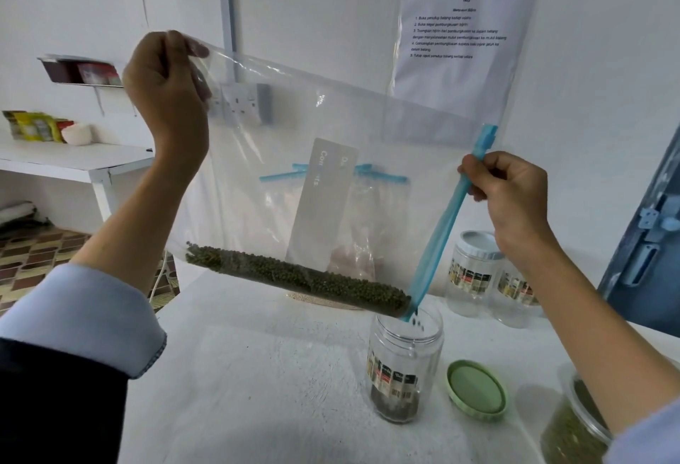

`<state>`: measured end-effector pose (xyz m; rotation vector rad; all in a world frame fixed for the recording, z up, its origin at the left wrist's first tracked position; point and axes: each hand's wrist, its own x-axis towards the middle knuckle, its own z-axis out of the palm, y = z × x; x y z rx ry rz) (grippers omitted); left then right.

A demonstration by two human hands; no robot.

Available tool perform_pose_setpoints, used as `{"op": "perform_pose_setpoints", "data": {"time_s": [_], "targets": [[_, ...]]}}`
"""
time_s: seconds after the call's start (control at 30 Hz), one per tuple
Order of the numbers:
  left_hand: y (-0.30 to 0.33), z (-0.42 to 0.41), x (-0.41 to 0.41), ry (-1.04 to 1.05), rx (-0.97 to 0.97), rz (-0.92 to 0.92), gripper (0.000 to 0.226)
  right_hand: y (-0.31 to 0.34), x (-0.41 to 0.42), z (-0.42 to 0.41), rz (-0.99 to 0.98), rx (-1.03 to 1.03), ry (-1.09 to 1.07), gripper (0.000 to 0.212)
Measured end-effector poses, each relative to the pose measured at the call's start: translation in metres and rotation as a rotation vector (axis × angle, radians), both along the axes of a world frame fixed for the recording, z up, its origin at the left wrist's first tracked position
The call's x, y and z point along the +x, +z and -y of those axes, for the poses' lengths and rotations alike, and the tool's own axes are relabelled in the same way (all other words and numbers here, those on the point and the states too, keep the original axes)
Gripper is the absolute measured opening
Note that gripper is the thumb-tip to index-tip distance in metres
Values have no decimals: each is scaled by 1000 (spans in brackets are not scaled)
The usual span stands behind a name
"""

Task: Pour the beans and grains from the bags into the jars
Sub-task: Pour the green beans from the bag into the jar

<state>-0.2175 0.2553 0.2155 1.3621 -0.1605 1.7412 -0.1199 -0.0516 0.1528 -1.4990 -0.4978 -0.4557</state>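
Bag (331, 154) mouth tilted jar-ward (404, 364), approx.

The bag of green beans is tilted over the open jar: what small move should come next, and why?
Probably lift the left hand a little higher, so the bag tilts more steeply. Most green beans lie along the bag's lower edge, and only a few drop from the corner by the blue zip strip into the open jar. The right hand should probably keep that corner over the mouth.
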Motion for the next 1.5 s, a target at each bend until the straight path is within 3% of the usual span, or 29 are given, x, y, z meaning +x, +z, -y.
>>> {"op": "perform_pose_setpoints", "data": {"time_s": [0.2, 0.53, 0.67, 0.9, 1.5], "targets": [[-1, 3, 1, -1, 2, 0, 32, 1, 0, 9, -41, -68, 110, 17], [1, 3, 2, 0, 10, 3, 32, 5, 0, 20, -252, 115, 367, 16], [0, 4, 2, -3, 7, -2, 32, 4, -3, 22, -208, 36, 263, 2], [1, 4, 1, 2, 4, -1, 32, 2, -4, 16, -127, -58, 3, 9], [1, -3, -3, 47, 14, 21, 30, 4, -11, 4, -75, -52, -36, 17]]}}
